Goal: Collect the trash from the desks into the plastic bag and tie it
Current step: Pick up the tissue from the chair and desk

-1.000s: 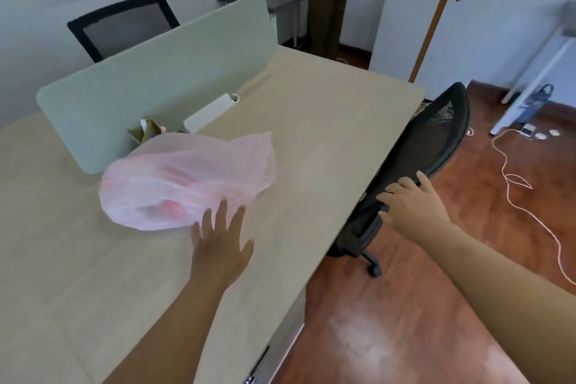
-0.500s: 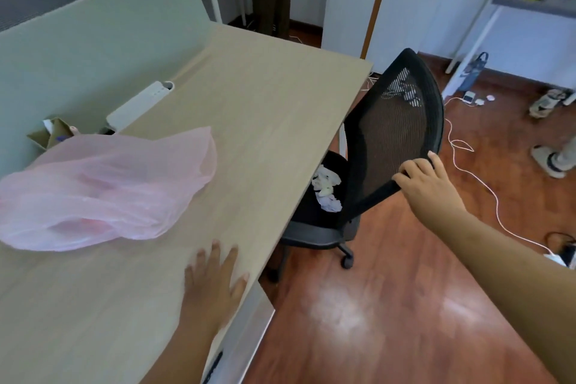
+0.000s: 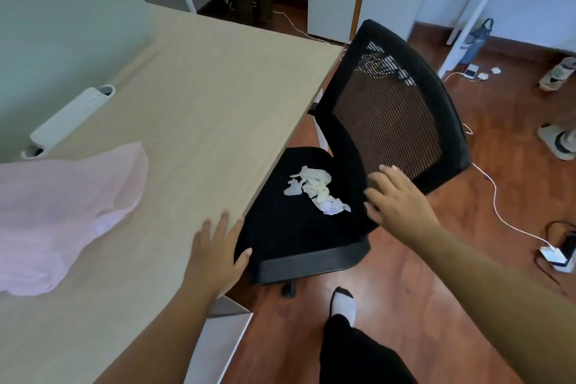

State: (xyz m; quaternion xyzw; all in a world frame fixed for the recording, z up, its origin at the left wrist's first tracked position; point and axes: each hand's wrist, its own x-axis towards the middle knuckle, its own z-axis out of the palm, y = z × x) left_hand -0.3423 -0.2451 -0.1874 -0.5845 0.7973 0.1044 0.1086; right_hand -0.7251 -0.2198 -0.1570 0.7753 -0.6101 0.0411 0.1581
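A pink plastic bag (image 3: 65, 212) lies slumped on the wooden desk (image 3: 199, 97) at the left. Crumpled white paper trash (image 3: 318, 190) sits on the seat of a black mesh office chair (image 3: 392, 115) pulled out beside the desk. My left hand (image 3: 215, 252) rests flat on the desk's near edge, fingers spread, holding nothing. My right hand (image 3: 399, 199) hovers open over the seat, just right of the trash and in front of the lower edge of the chair's backrest.
A green divider panel (image 3: 62, 25) and a white power strip (image 3: 68, 115) stand at the desk's far left. White cables (image 3: 498, 212), a charger and a power block lie on the wooden floor at right. My socked foot (image 3: 343, 305) is near the chair's base.
The chair has swung out from under the desk, showing the trash on its seat. My right hand let go of the backrest and moved over the seat. My left hand stays on the desk.
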